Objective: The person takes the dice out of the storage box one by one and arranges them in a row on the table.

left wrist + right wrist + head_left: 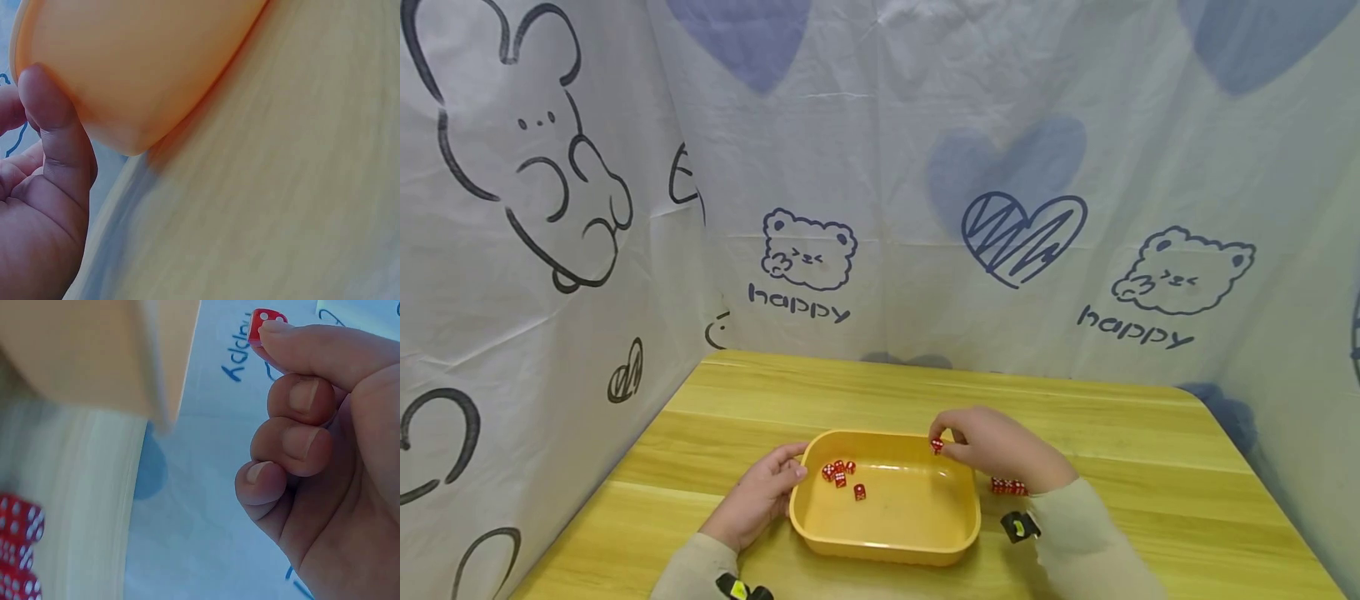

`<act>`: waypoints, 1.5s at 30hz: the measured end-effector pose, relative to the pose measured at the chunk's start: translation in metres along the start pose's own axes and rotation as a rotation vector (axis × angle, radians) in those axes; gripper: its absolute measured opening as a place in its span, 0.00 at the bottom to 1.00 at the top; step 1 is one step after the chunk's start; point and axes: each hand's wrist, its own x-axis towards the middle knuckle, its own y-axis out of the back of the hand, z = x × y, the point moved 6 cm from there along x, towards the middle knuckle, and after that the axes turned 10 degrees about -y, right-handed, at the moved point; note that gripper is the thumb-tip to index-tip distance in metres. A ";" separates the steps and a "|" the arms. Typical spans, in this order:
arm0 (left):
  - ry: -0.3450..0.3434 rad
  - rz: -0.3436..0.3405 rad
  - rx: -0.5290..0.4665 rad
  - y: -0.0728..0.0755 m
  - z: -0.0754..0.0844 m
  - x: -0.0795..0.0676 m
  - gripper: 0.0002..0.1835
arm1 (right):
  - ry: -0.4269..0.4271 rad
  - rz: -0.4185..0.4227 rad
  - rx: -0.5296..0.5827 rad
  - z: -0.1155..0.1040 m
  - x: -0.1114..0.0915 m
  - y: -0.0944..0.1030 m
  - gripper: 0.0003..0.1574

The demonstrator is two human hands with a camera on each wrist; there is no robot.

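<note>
A yellow plastic tray sits on the table with several red dice in its left part. My left hand holds the tray's left side. In the left wrist view, the thumb lies against the tray wall. Above the tray's back right corner, my right hand pinches one red die with white dots. In the right wrist view, that die shows at the thumb tip, the other fingers curled towards the palm.
To the right of the tray, a row of red dice lies on the wooden table, partly hidden by the right arm. Printed white cloth hangs behind the table and along its sides.
</note>
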 end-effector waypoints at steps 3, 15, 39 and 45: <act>0.001 0.000 0.000 0.000 0.000 0.000 0.32 | -0.031 0.014 0.007 0.012 -0.006 0.000 0.10; 0.000 -0.010 -0.003 -0.002 -0.001 0.000 0.32 | -0.156 0.049 0.087 0.057 -0.039 -0.001 0.10; 0.001 0.001 0.015 -0.002 0.001 0.001 0.32 | -0.408 0.073 0.184 0.175 -0.103 0.000 0.13; 0.001 -0.003 0.009 0.001 -0.002 0.001 0.31 | -0.427 0.054 0.212 0.200 -0.111 -0.006 0.10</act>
